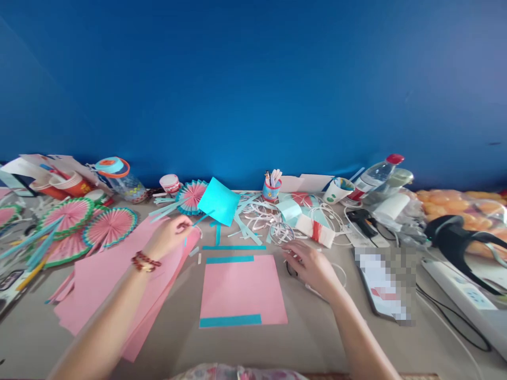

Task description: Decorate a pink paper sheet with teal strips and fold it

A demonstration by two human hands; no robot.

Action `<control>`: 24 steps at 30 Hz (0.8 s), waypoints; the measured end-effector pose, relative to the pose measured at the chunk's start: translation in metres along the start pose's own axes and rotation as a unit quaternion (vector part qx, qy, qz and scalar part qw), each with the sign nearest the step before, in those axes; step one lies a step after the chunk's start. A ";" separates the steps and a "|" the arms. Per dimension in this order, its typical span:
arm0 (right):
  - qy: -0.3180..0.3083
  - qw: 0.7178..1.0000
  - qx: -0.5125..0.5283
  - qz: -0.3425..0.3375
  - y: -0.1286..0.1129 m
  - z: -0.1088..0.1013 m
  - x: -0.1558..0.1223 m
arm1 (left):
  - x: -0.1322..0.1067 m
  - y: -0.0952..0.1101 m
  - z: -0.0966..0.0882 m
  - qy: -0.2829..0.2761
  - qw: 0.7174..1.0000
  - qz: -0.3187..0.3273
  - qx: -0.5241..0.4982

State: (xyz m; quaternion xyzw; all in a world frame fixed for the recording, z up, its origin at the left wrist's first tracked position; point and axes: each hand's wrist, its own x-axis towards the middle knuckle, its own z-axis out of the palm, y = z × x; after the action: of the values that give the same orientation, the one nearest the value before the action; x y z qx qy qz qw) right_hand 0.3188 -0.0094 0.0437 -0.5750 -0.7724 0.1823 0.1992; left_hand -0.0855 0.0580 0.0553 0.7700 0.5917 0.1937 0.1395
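A pink paper sheet (243, 290) lies flat in front of me, with one blue strip (232, 320) along its near edge and another blue strip (229, 259) along its far edge. Beyond it, a longer blue strip (233, 247) rests on the table. My left hand (174, 235) is above the stacked pink sheets (114, 274), fingers closed in a pinch at the end of a narrow blue paper strip (203, 217). To the right of the sheet, my right hand (311, 266) has curled fingers low over the table; a dark loop shows beneath them, mostly hidden.
A blue square sheet (219, 201), paper scraps (257, 216) and a pen cup (271, 187) stand or lie behind. Pleated pink fans (110, 227) are at left. At right are a phone (382, 287), a bottle (374, 179), cables and a power strip (463, 285).
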 end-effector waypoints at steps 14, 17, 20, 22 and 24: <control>-0.039 0.997 0.039 -0.045 -0.030 0.016 -0.020 | -0.055 0.071 0.033 -0.001 0.975 0.218 -0.047; -0.047 0.997 0.031 -0.061 -0.030 0.025 -0.033 | -0.070 0.087 0.064 -0.066 0.964 0.258 0.002; -0.041 0.995 0.023 -0.088 -0.033 0.033 -0.043 | -0.078 0.091 0.077 -0.099 0.962 0.250 0.040; -0.035 0.993 0.016 -0.111 -0.039 0.038 -0.046 | -0.079 0.092 0.077 -0.118 0.961 0.241 0.066; -0.043 0.990 0.008 -0.133 -0.045 0.044 -0.047 | -0.080 0.094 0.076 -0.127 0.960 0.233 0.087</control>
State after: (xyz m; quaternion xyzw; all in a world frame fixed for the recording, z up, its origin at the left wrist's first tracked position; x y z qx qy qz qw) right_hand 0.2715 -0.0692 0.0247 -0.4573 -0.8481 0.1850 0.1934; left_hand 0.0121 -0.0425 0.0190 0.9139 0.3880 0.0694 0.0969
